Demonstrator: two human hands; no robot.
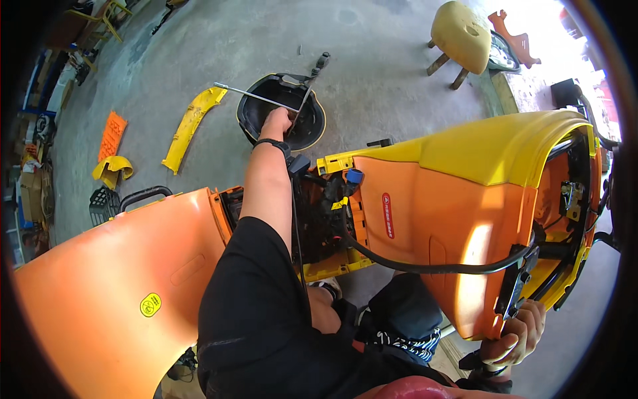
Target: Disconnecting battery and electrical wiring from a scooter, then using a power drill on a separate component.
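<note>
Lying bowl, head view: a round black bowl with a thin yellow rim (249, 116) sits on the grey floor, upper middle of the frame, seemingly so that loose bits stay together.
Left hand: the left hand (276, 122) dips inside it, fingers pointing down; how far they spread and whether they grip anything is hidden.
Rods: a slim silver metal rod (256, 96) lies across the bowl's mouth, partly blocking the view in.
Right hand: the right hand (520, 334), lower right, has its fingers bent in at the bottom corner of a large orange plastic body panel (409, 199), perhaps for support; clamped or merely resting, I cannot tell.
In the way: the left forearm crosses a dark cavity of wiring (322, 206), centre; a thick black hose (438, 268) loops over the panel.
Around: a curved yellow plastic strip (189, 133) and a ribbed orange plate (113, 136), upper left; a yellow padded stool (458, 40), upper right.
</note>
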